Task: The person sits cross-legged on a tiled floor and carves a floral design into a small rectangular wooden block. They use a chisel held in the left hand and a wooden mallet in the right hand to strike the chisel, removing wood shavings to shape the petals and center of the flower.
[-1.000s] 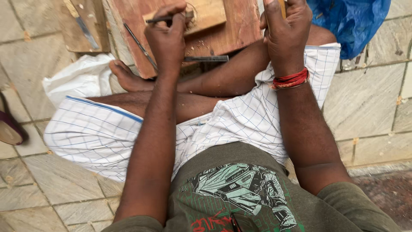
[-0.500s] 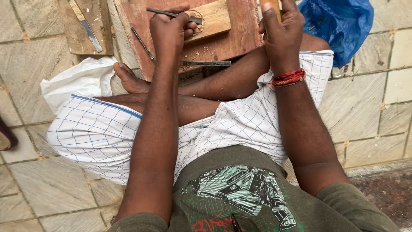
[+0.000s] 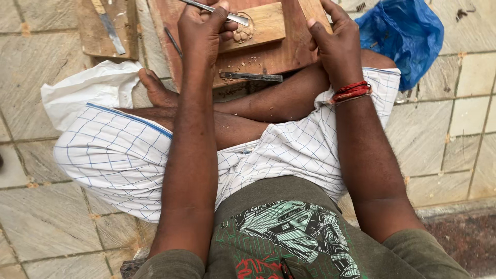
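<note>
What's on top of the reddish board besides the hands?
On the reddish board: a pale wood block with a small carving, loose chips, and a flat metal tool near its front edge. The left hand holds a metal chisel over the block and covers its left end.

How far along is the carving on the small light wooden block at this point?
Done: a small relief motif is cut at the left end of the light wooden block, with chips on the reddish board. In hand: the left hand holds a metal chisel at the motif; the right hand steadies the board's edge. Left: the block's remaining face is bare.
</note>
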